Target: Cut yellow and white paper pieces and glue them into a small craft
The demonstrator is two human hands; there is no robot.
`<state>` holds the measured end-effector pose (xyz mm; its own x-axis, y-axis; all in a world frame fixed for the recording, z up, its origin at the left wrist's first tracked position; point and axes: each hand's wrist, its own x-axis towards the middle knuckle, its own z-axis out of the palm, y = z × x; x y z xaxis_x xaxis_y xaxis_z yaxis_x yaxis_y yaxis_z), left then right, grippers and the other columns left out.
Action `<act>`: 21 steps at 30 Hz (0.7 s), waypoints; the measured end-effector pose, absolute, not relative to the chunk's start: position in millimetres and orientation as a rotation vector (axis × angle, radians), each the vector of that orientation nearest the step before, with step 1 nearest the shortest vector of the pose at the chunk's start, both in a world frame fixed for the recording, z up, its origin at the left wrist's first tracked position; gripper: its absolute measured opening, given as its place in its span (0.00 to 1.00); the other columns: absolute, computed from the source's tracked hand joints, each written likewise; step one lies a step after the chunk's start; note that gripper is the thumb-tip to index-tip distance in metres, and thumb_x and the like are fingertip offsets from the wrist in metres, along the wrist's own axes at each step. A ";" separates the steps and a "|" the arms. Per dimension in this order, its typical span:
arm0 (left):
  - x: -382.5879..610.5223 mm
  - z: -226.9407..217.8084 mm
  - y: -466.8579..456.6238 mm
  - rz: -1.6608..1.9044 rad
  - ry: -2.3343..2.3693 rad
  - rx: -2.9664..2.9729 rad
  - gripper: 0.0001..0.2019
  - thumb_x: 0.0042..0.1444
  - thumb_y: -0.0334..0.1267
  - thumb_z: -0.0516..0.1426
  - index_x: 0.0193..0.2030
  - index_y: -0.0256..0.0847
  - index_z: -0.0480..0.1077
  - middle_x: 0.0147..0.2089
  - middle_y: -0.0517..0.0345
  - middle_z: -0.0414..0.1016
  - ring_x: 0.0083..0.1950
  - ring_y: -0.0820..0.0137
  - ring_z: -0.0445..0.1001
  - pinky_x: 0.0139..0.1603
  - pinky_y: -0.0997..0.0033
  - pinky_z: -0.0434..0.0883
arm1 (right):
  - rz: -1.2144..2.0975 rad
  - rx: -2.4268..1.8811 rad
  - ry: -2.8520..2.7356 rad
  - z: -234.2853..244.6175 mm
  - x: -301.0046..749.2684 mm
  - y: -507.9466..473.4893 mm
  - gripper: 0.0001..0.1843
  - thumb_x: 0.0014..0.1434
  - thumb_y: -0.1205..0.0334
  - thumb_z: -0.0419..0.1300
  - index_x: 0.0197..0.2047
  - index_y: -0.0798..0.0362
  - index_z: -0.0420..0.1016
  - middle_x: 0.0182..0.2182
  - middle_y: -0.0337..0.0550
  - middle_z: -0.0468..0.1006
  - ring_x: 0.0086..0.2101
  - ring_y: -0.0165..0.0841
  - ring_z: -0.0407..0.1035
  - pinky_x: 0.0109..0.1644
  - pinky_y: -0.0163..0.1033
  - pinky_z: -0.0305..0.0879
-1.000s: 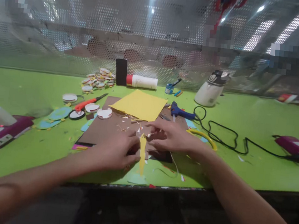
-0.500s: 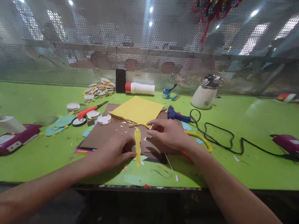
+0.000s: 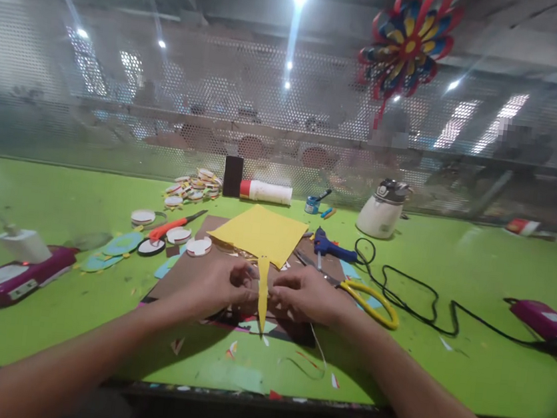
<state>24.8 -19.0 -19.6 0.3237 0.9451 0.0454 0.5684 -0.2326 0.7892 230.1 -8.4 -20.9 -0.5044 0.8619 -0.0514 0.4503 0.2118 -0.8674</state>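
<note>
A person's left hand (image 3: 222, 283) and right hand (image 3: 306, 296) meet over a brown card sheet (image 3: 179, 273), fingers closed in a pinch on the top of a narrow pointed yellow paper strip (image 3: 261, 301) between them, seemingly to hold it steady, point down. Both forearms reach forward, wrists low; yellow-handled scissors (image 3: 350, 286) lie just right of the right hand

Yellow strip (image 3: 262, 298), frame centre: thin matt paper. Yellow sheet (image 3: 260, 234) above it: same matt paper. Brown board (image 3: 183, 272) beneath: matt card. Green tabletop (image 3: 477, 272): smooth, faint sheen. Screen (image 3: 118, 117), upper frame: perforated metal.
</note>
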 end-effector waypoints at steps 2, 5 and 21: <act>25.4 -17.6 -20.0 0.724 1.314 1.918 0.10 0.48 0.41 0.57 0.36 0.38 0.71 0.29 0.58 0.74 0.31 0.69 0.70 0.28 0.73 0.64 | 1.278 -1.216 -1.960 -22.6 228.1 -8.6 0.11 0.52 0.58 0.57 0.23 0.55 0.71 0.16 0.34 0.68 0.16 0.24 0.58 0.18 0.30 0.53; 24.8 -18.6 -20.9 0.783 1.333 1.944 0.11 0.48 0.42 0.58 0.37 0.39 0.72 0.30 0.57 0.76 0.32 0.68 0.72 0.30 0.72 0.66 | 1.343 -1.212 -1.868 -25.0 226.1 -9.2 0.13 0.53 0.53 0.57 0.26 0.55 0.70 0.19 0.37 0.71 0.17 0.25 0.60 0.19 0.31 0.56; -106.7 11.0 37.6 0.947 1.918 1.838 0.25 0.48 0.38 0.54 0.54 0.33 0.69 0.51 0.43 0.76 0.48 0.59 0.75 0.43 0.66 0.72 | 1.046 -1.240 -1.873 -19.8 228.9 -6.8 0.10 0.52 0.56 0.60 0.27 0.54 0.76 0.19 0.37 0.73 0.20 0.29 0.64 0.26 0.35 0.58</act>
